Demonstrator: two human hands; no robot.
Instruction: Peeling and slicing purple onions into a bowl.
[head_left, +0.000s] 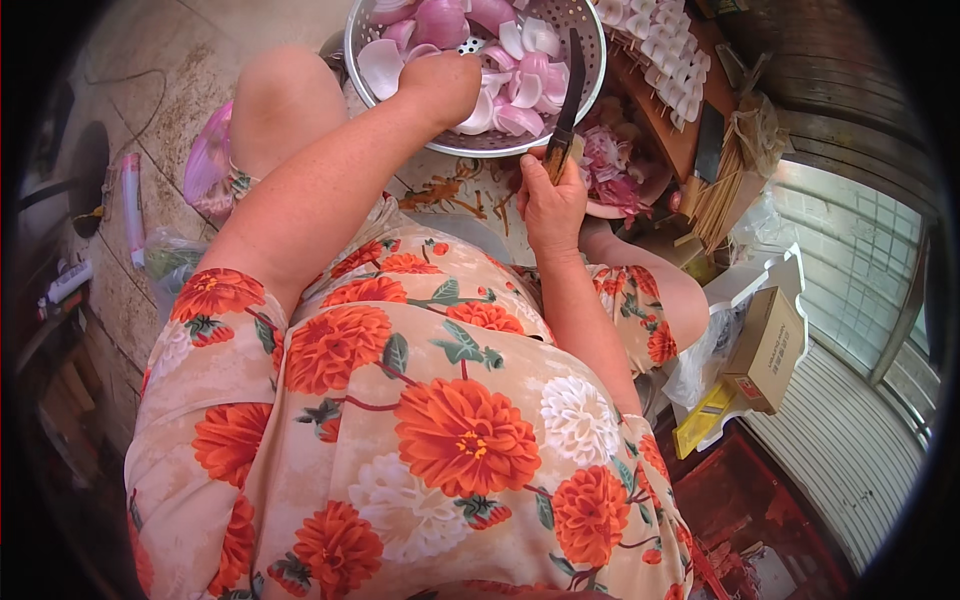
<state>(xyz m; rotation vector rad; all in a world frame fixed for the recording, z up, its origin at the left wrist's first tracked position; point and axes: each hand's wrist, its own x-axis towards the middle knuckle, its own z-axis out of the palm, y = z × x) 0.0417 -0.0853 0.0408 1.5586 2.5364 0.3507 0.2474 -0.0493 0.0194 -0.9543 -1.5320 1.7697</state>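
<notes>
A perforated metal colander (477, 151) at the top holds pink and white onion pieces (525, 90), cut into curved petals. My left hand (442, 88) reaches over its near side, fingers curled down among the pieces; the fingertips are hidden, so whether they hold a piece does not show. Just outside the near right rim, my right hand (553, 199) is closed around the worn handle of a dark-bladed knife (574, 82). The blade points away from me, across the colander's right side. A small pale piece, not clearly identifiable, shows beside the knife handle.
Right of the colander, a bowl (611, 210) holds onion skins. Beyond it, skewered white pieces (660, 52) lie on a brown board, near a cleaver (707, 142) and wooden skewers (720, 195). A cardboard box (765, 349) stands at right. Orange peelings (442, 193) litter the floor.
</notes>
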